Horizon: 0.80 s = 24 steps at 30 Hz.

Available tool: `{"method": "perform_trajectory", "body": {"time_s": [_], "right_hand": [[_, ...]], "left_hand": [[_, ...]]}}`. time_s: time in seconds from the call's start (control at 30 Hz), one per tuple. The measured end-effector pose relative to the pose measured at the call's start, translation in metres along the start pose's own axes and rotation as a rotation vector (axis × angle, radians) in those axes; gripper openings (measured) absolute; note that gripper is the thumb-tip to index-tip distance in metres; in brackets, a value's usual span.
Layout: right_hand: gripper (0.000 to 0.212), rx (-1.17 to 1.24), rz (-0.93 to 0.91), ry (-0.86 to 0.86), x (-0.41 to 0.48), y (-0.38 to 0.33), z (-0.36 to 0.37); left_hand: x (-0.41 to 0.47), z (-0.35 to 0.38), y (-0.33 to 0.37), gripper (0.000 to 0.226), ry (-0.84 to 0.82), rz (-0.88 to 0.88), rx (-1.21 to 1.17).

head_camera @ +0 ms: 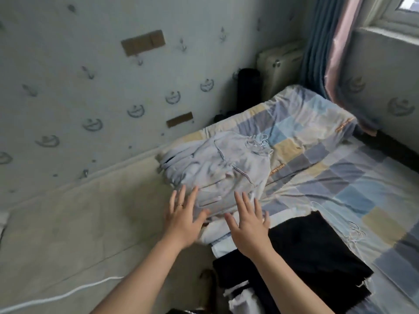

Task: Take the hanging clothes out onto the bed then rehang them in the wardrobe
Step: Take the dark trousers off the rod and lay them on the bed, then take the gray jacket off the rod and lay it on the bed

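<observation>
Lying on the bed (79,223) is a pale blue-grey garment (217,168), bunched and creased, half on the bare beige mattress and half on a checked sheet (328,173) of blue, grey and tan squares. Both hands reach toward its near edge. The left hand (183,218) is flat with its fingers straight and spread, a ring (180,205) on one finger, and its fingertips overlap the garment's near hem. The right hand (249,227) is likewise flat and spread, holding nothing, with its fingertips at the same hem. Whether either hand presses on the cloth or hovers just above it cannot be told.

Under the hands a white cloth (217,232) shows, and just beside it, nearer the person, lies a black garment (306,250) spread flat on the sheet.

A white cord (56,298) runs across the mattress at lower left. Behind the bed stands a papered wall (90,87) with brown patches, a radiator (278,64) in the corner, and a blue and pink curtain (322,41) hanging at the right.
</observation>
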State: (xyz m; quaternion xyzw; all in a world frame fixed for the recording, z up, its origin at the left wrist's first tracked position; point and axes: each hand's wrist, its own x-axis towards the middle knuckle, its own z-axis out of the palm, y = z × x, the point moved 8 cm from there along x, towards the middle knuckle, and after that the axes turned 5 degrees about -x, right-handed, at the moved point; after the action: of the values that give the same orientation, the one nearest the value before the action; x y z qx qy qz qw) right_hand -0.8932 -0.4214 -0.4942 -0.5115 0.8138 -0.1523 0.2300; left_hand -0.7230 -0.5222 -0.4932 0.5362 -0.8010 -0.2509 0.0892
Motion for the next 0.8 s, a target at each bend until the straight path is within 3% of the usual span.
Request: {"method": "perform_trajectory", "body": {"time_s": [0.43, 0.8], "right_hand": [[0.067, -0.117, -0.585, -0.21, -0.067, -0.231, 0.104], [0.073, -0.126, -1.131, -0.346, -0.257, -0.485, 0.222]], "left_hand": [[-0.183, -0.128, -0.179, 0.073, 0.362, -0.522, 0.009], [-0.436, -0.257, -0.345, 0.073, 0.743, -0.844, 0.004]]}}
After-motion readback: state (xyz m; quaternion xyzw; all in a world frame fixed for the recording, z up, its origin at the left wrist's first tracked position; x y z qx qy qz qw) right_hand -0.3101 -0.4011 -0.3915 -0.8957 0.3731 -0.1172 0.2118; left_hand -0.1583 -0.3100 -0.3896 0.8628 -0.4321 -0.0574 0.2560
